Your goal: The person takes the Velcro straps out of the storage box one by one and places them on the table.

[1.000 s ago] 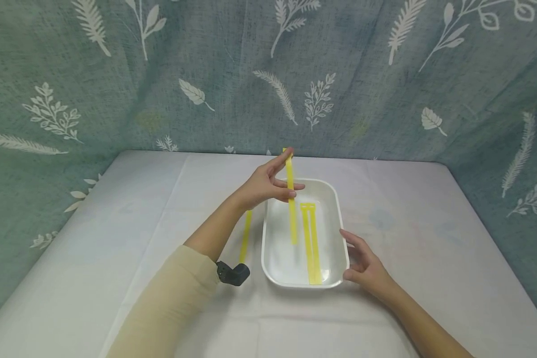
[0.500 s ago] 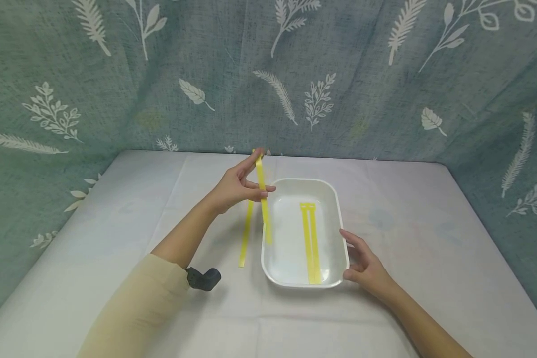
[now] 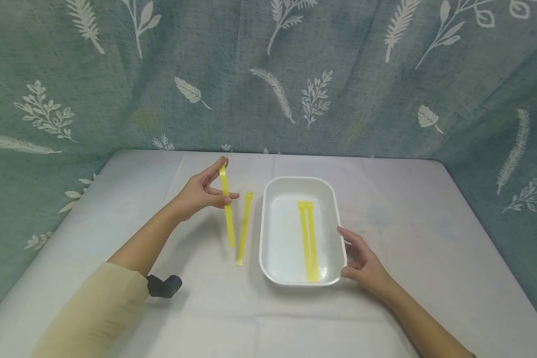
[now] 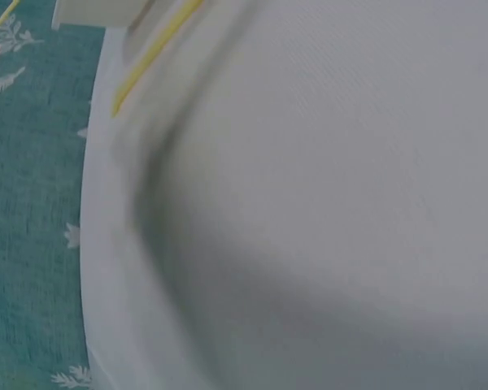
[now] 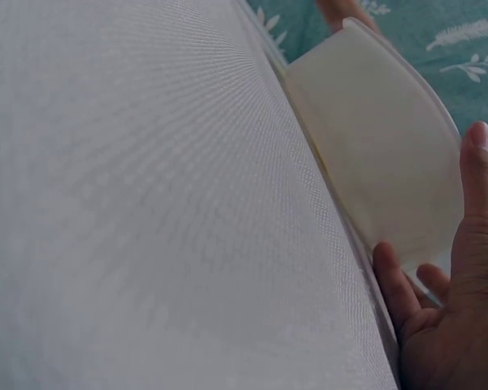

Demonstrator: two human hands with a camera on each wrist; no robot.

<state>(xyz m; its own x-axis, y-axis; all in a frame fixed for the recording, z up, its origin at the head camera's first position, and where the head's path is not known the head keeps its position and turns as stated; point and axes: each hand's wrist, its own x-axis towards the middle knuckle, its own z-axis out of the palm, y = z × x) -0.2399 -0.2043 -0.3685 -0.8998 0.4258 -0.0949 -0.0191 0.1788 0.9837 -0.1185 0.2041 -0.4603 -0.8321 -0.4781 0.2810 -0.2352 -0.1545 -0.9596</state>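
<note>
My left hand (image 3: 200,195) holds a yellow strap (image 3: 226,206) left of the tray, its thumb and fingertips on the strap and its lower end hanging down. A second yellow strap (image 3: 244,228), with a slotted head at its far end, lies on the cloth between that hand and the white tray (image 3: 266,278). Inside the tray, two like straps (image 3: 309,241) lie side by side, right of its middle. My right hand (image 3: 366,261) touches the tray's right side with thumb and fingers spread. In the right wrist view, its fingers (image 5: 394,280) lie against the tray's outer wall (image 5: 382,146).
A white cloth (image 3: 295,323) covers the table. Behind it hangs a blue-green curtain (image 3: 232,44) with white leaf prints. A black wrist camera (image 3: 164,287) sits on the left forearm by the beige sleeve.
My left hand has moved left with the strap, from above the tray to beyond the strap on the cloth, which is now fully uncovered. The right hand stays at the tray's side.
</note>
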